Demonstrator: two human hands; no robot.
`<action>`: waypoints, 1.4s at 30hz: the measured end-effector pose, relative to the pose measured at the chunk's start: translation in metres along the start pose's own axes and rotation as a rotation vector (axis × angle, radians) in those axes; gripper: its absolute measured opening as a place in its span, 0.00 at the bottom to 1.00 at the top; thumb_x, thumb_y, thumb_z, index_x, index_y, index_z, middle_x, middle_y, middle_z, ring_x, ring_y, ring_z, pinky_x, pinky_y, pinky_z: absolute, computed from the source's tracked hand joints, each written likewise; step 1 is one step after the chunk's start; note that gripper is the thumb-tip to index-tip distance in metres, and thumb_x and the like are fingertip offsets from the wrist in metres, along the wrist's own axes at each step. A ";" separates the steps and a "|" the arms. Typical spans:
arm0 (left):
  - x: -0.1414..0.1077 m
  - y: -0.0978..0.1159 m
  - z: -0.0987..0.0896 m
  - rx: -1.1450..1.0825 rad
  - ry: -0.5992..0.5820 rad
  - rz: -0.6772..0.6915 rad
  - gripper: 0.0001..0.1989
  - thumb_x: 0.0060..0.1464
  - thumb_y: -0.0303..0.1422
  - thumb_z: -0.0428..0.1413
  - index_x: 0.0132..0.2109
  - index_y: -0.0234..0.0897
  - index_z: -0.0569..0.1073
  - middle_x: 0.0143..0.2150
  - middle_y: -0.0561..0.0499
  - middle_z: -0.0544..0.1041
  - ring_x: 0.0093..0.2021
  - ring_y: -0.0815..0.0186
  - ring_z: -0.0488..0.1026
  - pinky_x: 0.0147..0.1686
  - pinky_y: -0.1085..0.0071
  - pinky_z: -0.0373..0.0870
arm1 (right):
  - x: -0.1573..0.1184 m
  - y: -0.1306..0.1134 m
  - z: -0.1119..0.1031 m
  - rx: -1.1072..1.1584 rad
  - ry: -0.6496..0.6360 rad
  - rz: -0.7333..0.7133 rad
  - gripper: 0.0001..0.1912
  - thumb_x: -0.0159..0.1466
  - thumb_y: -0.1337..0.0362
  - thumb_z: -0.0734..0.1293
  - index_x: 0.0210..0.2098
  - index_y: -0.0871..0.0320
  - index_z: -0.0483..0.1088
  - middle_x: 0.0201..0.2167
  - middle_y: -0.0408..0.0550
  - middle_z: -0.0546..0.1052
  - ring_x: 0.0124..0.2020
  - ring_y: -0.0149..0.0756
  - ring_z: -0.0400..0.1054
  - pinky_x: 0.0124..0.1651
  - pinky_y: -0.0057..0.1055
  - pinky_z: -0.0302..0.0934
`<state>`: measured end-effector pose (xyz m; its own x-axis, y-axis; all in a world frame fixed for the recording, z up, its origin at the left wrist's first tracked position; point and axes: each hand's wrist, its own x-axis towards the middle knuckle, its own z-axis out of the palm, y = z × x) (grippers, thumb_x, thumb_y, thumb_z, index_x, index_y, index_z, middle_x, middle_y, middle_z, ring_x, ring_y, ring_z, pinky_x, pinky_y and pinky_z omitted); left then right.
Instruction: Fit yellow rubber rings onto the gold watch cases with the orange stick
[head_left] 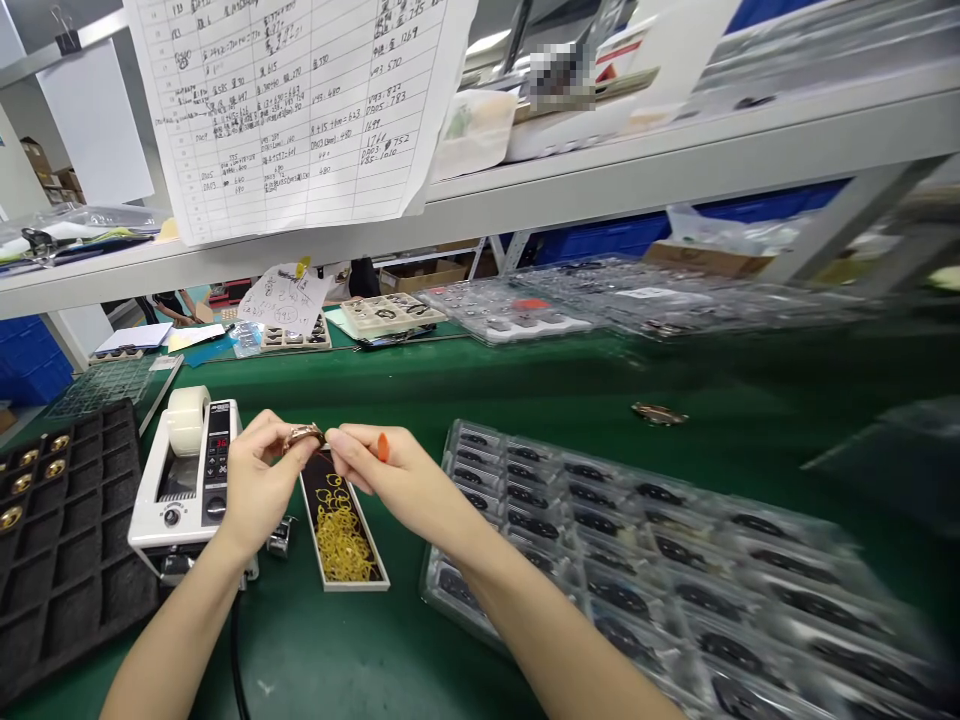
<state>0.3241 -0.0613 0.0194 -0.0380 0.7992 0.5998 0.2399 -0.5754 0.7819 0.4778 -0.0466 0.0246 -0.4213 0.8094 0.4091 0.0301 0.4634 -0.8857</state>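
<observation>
Left hand (264,480), right hand (397,470) together, clamped on rose-gold piece (304,435); tray of gold loops (339,530) just below.

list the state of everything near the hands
left hand, pinching a rose-gold metal piece
right hand, touching that piece, orange item showing behind it
tape dispenser, roll loaded, display lit
open box, full of yellow loops
clear trays, filled with black parts
foam tray, gold pieces in some slots

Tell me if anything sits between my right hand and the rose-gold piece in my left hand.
Nothing visible: the right hand reaches the rose-gold metal piece, which the left hand holds.
</observation>
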 end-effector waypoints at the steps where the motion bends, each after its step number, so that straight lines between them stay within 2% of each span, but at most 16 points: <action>1: -0.002 -0.004 0.001 0.129 0.060 0.141 0.06 0.55 0.29 0.57 0.33 0.37 0.79 0.26 0.54 0.67 0.26 0.70 0.67 0.27 0.75 0.66 | 0.000 -0.001 0.002 0.039 0.023 0.036 0.27 0.64 0.43 0.60 0.19 0.57 0.60 0.15 0.37 0.56 0.18 0.26 0.47 0.21 0.27 0.44; 5: -0.010 -0.022 0.006 0.516 0.145 0.563 0.14 0.61 0.25 0.49 0.47 0.40 0.78 0.35 0.47 0.74 0.35 0.65 0.73 0.34 0.71 0.72 | -0.004 -0.003 0.010 0.278 0.040 0.099 0.24 0.61 0.43 0.64 0.23 0.57 0.61 0.17 0.35 0.53 0.17 0.24 0.42 0.20 0.26 0.40; 9: -0.013 -0.013 0.005 0.646 0.167 0.604 0.17 0.62 0.26 0.49 0.55 0.39 0.72 0.48 0.41 0.74 0.49 0.59 0.74 0.46 0.63 0.74 | -0.007 -0.007 0.008 0.237 0.087 -0.001 0.20 0.63 0.47 0.64 0.25 0.56 0.62 0.18 0.36 0.55 0.18 0.26 0.46 0.20 0.26 0.46; 12: -0.032 0.015 -0.004 0.542 0.125 0.426 0.16 0.60 0.27 0.52 0.55 0.37 0.70 0.51 0.39 0.74 0.52 0.58 0.72 0.51 0.60 0.71 | -0.007 -0.007 -0.005 -0.075 0.295 -0.199 0.15 0.64 0.53 0.64 0.26 0.56 0.65 0.21 0.41 0.64 0.21 0.29 0.55 0.23 0.27 0.52; 15: -0.079 0.034 -0.011 0.292 -0.001 0.094 0.08 0.60 0.27 0.51 0.42 0.36 0.74 0.36 0.46 0.77 0.38 0.64 0.75 0.41 0.68 0.72 | -0.003 -0.002 -0.025 -0.348 0.522 -0.325 0.11 0.62 0.60 0.66 0.25 0.56 0.65 0.19 0.40 0.65 0.19 0.28 0.55 0.23 0.27 0.50; 17: -0.117 0.032 -0.014 0.122 -0.052 -0.185 0.06 0.58 0.30 0.54 0.36 0.35 0.76 0.31 0.46 0.77 0.32 0.65 0.74 0.35 0.69 0.72 | 0.000 0.004 -0.037 -0.471 0.623 -0.355 0.09 0.60 0.62 0.67 0.24 0.56 0.66 0.18 0.40 0.64 0.18 0.28 0.53 0.22 0.28 0.49; 19: -0.150 0.019 -0.019 -0.074 0.074 -0.563 0.10 0.52 0.37 0.61 0.34 0.32 0.76 0.29 0.46 0.77 0.27 0.66 0.73 0.27 0.72 0.69 | 0.003 0.009 -0.045 -0.536 0.696 -0.360 0.10 0.59 0.62 0.68 0.23 0.56 0.66 0.17 0.40 0.62 0.18 0.27 0.53 0.22 0.29 0.48; 21: -0.168 0.003 -0.029 -0.227 0.307 -0.809 0.19 0.43 0.44 0.66 0.33 0.30 0.76 0.26 0.47 0.75 0.22 0.68 0.70 0.20 0.75 0.63 | 0.004 0.011 -0.049 -0.551 0.738 -0.346 0.11 0.59 0.60 0.68 0.22 0.55 0.66 0.16 0.40 0.62 0.17 0.27 0.52 0.22 0.30 0.47; 23: -0.171 -0.011 -0.045 -0.260 0.462 -0.859 0.26 0.41 0.51 0.65 0.34 0.30 0.75 0.24 0.50 0.72 0.19 0.72 0.67 0.18 0.77 0.58 | 0.004 0.010 -0.049 -0.536 0.750 -0.340 0.13 0.59 0.58 0.68 0.21 0.55 0.65 0.16 0.40 0.62 0.17 0.27 0.52 0.22 0.30 0.47; 26: -0.157 -0.023 -0.067 -0.214 0.566 -0.820 0.28 0.41 0.55 0.62 0.32 0.30 0.73 0.20 0.55 0.66 0.16 0.76 0.58 0.16 0.78 0.51 | 0.003 0.006 -0.045 -0.518 0.719 -0.335 0.13 0.59 0.58 0.67 0.22 0.55 0.65 0.17 0.41 0.64 0.17 0.28 0.53 0.22 0.31 0.47; 29: -0.142 -0.021 -0.075 -0.127 0.622 -0.740 0.24 0.42 0.52 0.62 0.27 0.33 0.70 0.16 0.62 0.55 0.15 0.77 0.48 0.15 0.77 0.46 | 0.001 0.005 -0.043 -0.513 0.700 -0.321 0.12 0.58 0.59 0.67 0.22 0.55 0.66 0.17 0.41 0.63 0.18 0.27 0.52 0.22 0.30 0.47; 32: -0.136 -0.011 -0.070 -0.006 0.663 -0.594 0.16 0.49 0.43 0.61 0.27 0.35 0.71 0.19 0.60 0.57 0.19 0.74 0.55 0.21 0.76 0.54 | 0.000 0.006 -0.042 -0.502 0.688 -0.308 0.11 0.58 0.60 0.67 0.23 0.55 0.66 0.18 0.41 0.63 0.18 0.27 0.52 0.21 0.29 0.48; 34: -0.133 -0.002 -0.065 0.121 0.615 -0.469 0.10 0.50 0.37 0.61 0.27 0.35 0.73 0.30 0.52 0.70 0.27 0.72 0.63 0.31 0.74 0.62 | 0.000 0.005 -0.041 -0.462 0.670 -0.318 0.10 0.59 0.59 0.67 0.24 0.55 0.66 0.19 0.41 0.64 0.18 0.27 0.53 0.21 0.29 0.48; 37: -0.122 0.009 -0.062 0.475 0.291 -0.291 0.08 0.55 0.32 0.55 0.28 0.37 0.73 0.52 0.44 0.73 0.33 0.68 0.69 0.37 0.70 0.64 | -0.002 0.003 -0.037 -0.349 0.582 -0.355 0.10 0.61 0.57 0.66 0.27 0.55 0.66 0.24 0.41 0.65 0.19 0.27 0.53 0.21 0.28 0.49; 39: -0.109 0.016 -0.064 0.683 0.054 -0.241 0.10 0.58 0.30 0.49 0.30 0.38 0.70 0.52 0.44 0.74 0.33 0.65 0.70 0.35 0.69 0.64 | -0.003 0.000 -0.035 -0.262 0.503 -0.366 0.12 0.62 0.54 0.66 0.28 0.55 0.67 0.28 0.43 0.67 0.22 0.28 0.56 0.22 0.28 0.51; 42: -0.085 0.033 -0.068 0.728 -0.103 -0.248 0.09 0.61 0.29 0.47 0.31 0.39 0.67 0.43 0.47 0.76 0.29 0.67 0.68 0.31 0.70 0.61 | -0.003 -0.002 -0.032 -0.096 0.379 -0.307 0.15 0.62 0.49 0.66 0.30 0.55 0.67 0.35 0.47 0.71 0.30 0.33 0.63 0.30 0.30 0.58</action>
<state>0.2694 -0.1594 0.0057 -0.0919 0.9225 0.3748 0.8148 -0.1467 0.5609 0.5085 -0.0387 0.0326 -0.0648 0.6967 0.7144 0.0469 0.7173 -0.6952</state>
